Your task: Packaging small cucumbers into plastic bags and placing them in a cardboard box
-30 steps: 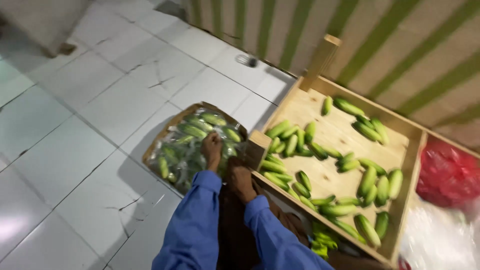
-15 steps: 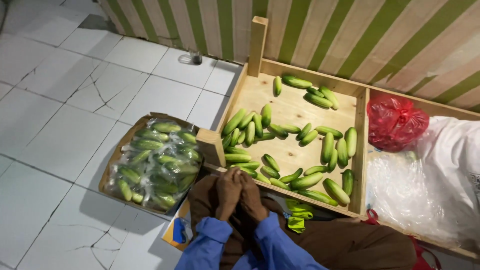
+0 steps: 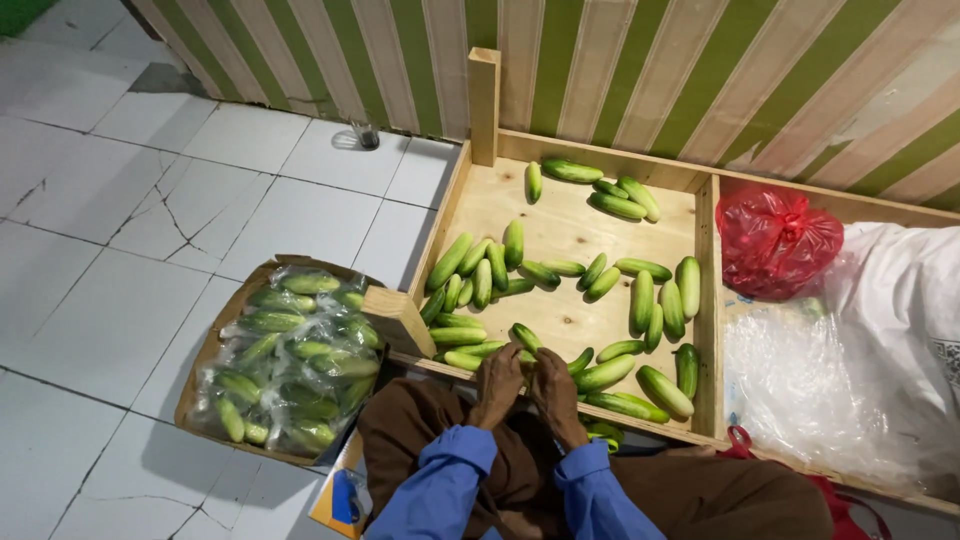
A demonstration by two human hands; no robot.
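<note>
Our left hand (image 3: 499, 383) and right hand (image 3: 556, 385) meet, fingers curled, grip unclear, at the wooden tray's (image 3: 706, 330) near edge beside loose cucumbers (image 3: 600, 374), with the bagged-cucumber box (image 3: 290, 357) at its near-left corner.

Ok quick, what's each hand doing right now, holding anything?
Left hand: at the wooden tray's near rim, fingers curled; cannot tell if it holds anything.
Right hand: beside it, touching it, fingers curled; grip cannot be told.
</note>
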